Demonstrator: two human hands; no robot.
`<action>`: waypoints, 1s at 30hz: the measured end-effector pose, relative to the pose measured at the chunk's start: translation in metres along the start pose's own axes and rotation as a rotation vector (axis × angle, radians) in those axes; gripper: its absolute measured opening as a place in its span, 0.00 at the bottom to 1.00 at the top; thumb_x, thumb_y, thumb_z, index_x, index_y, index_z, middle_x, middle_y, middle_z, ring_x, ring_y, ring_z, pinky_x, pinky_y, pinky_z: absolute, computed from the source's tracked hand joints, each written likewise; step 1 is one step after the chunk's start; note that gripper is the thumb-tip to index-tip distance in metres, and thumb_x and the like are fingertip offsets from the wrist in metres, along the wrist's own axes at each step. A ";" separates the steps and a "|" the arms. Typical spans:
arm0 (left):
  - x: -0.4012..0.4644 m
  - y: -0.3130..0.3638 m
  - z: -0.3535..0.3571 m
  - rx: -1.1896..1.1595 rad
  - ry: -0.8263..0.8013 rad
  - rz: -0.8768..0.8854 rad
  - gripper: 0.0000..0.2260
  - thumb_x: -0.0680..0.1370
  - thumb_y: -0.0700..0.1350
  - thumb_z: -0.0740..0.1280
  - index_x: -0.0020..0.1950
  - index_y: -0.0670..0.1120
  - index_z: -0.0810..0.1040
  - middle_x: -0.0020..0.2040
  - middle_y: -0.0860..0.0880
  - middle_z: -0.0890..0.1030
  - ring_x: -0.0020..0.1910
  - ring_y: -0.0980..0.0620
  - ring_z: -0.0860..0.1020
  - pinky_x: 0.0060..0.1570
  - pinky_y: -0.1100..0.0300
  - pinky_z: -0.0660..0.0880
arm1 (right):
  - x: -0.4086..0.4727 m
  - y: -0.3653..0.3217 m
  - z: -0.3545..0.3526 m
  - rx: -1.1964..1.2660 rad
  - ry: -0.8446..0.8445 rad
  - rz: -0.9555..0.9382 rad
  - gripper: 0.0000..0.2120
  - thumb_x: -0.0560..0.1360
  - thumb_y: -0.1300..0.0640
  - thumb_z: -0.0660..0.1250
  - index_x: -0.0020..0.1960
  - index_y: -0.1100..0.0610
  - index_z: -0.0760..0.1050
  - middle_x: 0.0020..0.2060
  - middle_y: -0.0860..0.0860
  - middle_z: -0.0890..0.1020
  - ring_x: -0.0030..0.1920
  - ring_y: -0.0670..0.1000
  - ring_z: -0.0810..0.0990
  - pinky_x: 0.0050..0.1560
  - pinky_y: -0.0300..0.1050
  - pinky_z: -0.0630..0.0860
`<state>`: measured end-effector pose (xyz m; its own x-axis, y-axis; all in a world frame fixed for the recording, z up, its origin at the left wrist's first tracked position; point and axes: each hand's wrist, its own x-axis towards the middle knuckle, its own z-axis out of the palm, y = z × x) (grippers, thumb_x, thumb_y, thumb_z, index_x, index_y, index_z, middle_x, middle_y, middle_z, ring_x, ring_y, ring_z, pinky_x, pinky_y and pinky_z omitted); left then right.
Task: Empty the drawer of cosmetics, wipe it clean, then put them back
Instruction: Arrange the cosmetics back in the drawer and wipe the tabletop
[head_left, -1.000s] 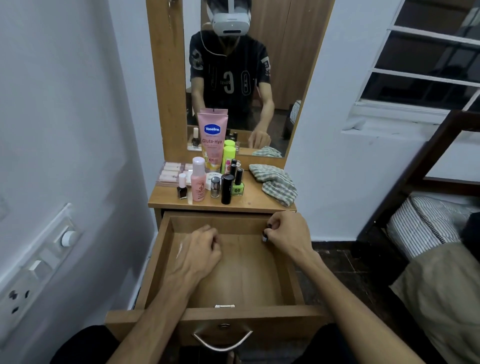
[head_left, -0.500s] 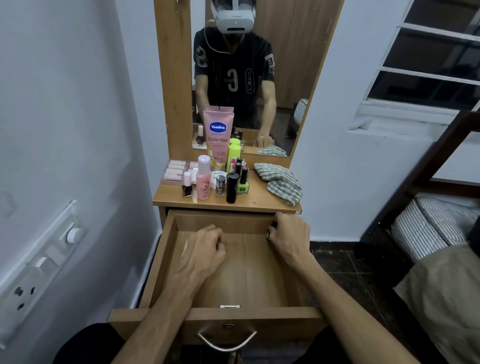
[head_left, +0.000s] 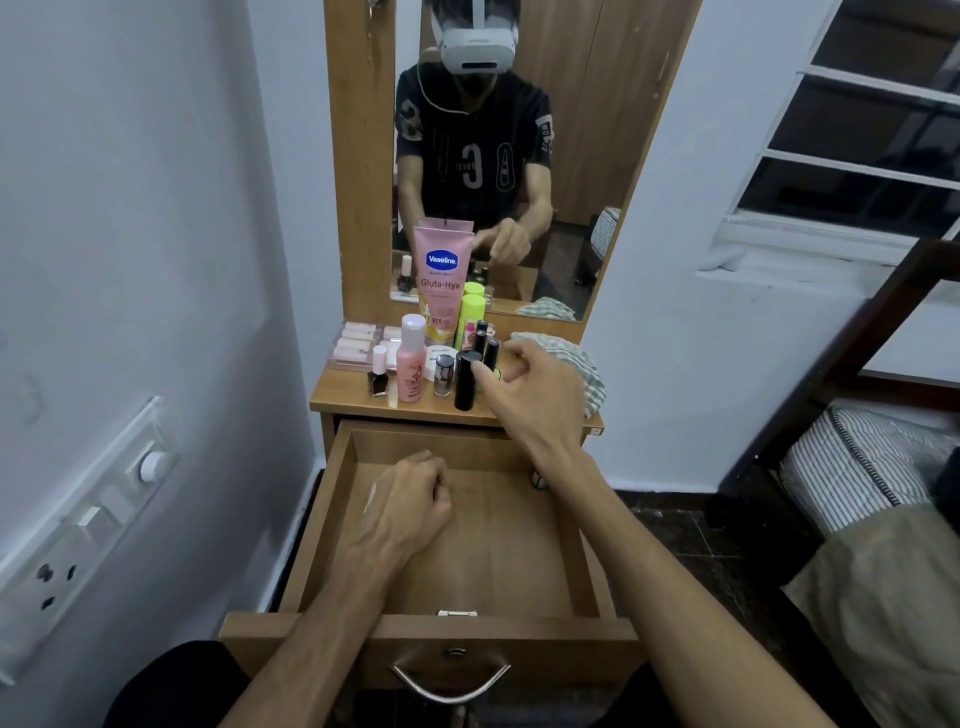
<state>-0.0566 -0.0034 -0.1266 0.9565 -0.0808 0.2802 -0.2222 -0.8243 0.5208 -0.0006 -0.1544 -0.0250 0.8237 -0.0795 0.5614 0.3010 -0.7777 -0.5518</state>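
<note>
The wooden drawer is pulled out. One small dark bottle stands in its back right corner. My left hand rests on the drawer floor with its fingers curled under, and I see nothing in it. My right hand is raised over the dresser top, thumb and forefinger apart, its fingertip beside the black tube and the green nail polish. Further back stand a pink Vaseline tube, a pink bottle and a lime tube.
A checked cloth lies on the dresser top to the right, partly behind my right hand. A box of pink tubes and a dark nail polish sit at the left. A bed stands to the right and a wall switch panel to the left.
My right hand let go of the small bottle in the drawer's back right corner and rose to the cosmetics on the dresser top. My left hand stayed where it was.
</note>
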 end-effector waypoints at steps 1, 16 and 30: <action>-0.001 0.000 -0.001 -0.003 -0.005 0.002 0.06 0.76 0.39 0.65 0.43 0.48 0.80 0.46 0.53 0.79 0.43 0.57 0.79 0.45 0.57 0.80 | 0.006 -0.007 0.005 -0.019 -0.021 0.000 0.24 0.71 0.34 0.70 0.58 0.49 0.84 0.36 0.42 0.82 0.39 0.44 0.81 0.40 0.44 0.81; 0.000 0.005 -0.001 0.002 0.025 0.038 0.07 0.77 0.40 0.63 0.45 0.46 0.81 0.47 0.51 0.80 0.44 0.52 0.80 0.46 0.54 0.79 | -0.017 0.044 -0.040 -0.003 -0.206 0.124 0.10 0.67 0.45 0.77 0.37 0.50 0.83 0.29 0.44 0.81 0.34 0.42 0.79 0.33 0.35 0.71; -0.004 0.012 0.003 0.032 0.065 0.133 0.05 0.78 0.41 0.64 0.49 0.47 0.80 0.48 0.54 0.78 0.42 0.56 0.77 0.42 0.59 0.78 | -0.050 0.097 -0.010 -0.393 -0.366 0.020 0.06 0.72 0.54 0.73 0.48 0.54 0.81 0.46 0.50 0.80 0.48 0.54 0.79 0.43 0.46 0.75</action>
<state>-0.0621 -0.0148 -0.1235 0.9045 -0.1547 0.3973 -0.3390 -0.8260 0.4503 -0.0172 -0.2322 -0.1005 0.9623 0.0710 0.2624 0.1385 -0.9587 -0.2484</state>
